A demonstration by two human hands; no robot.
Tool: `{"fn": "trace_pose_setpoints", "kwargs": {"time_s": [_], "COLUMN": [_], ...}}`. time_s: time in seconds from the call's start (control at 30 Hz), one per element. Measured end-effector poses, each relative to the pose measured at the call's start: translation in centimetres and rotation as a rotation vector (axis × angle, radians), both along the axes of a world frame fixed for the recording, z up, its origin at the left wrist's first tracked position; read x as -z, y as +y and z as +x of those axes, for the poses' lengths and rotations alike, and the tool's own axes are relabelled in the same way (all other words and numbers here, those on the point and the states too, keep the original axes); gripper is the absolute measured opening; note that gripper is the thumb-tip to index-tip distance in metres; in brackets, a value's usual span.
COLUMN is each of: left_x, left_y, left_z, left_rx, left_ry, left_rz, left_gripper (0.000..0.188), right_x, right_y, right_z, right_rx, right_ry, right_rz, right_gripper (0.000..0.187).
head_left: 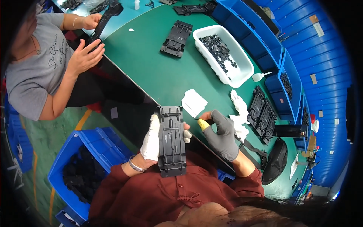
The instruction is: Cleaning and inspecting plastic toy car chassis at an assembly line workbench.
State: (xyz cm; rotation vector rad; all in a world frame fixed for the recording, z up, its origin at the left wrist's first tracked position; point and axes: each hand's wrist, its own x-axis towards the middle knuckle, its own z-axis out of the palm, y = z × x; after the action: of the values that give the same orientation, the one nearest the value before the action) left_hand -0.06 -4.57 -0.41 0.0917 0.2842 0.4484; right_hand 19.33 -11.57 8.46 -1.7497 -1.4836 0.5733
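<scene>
A long black moulded plastic part [171, 142] with ribs and raised rods on its face stands almost upright in front of my chest. My left hand [151, 140], in a white glove, is wrapped round it from behind, with fingertips showing at its right edge. To the right, my right hand [221, 134] wears a grey glove with a yellow cover on the thumb tip. Its thumb and forefinger curl together in a pinch over the table's edge, apart from the part. Anything between those fingertips is too small to make out.
On the green table [140, 56] are a white tub [244, 73] of small black pieces, white paper sheets [194, 103], crumpled white cloth [239, 115] and more black parts [262, 113]. Blue bins [289, 90] line the back. A blue crate [109, 145] stands left. A co-worker [41, 72] handles a black piece.
</scene>
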Motion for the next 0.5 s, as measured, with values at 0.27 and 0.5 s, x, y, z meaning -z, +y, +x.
{"fn": "trace_pose_setpoints", "kwargs": {"time_s": [0.27,0.5], "left_x": [-0.1,-0.5], "left_y": [-0.6,-0.9], "left_z": [0.2,0.5], "left_rx": [0.070,0.067], "left_ry": [0.044,0.077], "left_rz": [0.148,0.197], "left_gripper": [0.100,0.097], "right_x": [0.8,0.8], "right_y": [-0.7,-1.1], "right_z": [-0.7,-0.8], "right_rx": [-0.055,-0.119], "right_ry": [-0.034,-0.296], "right_rz": [0.063,0.139], "right_gripper": [0.010,0.017]}}
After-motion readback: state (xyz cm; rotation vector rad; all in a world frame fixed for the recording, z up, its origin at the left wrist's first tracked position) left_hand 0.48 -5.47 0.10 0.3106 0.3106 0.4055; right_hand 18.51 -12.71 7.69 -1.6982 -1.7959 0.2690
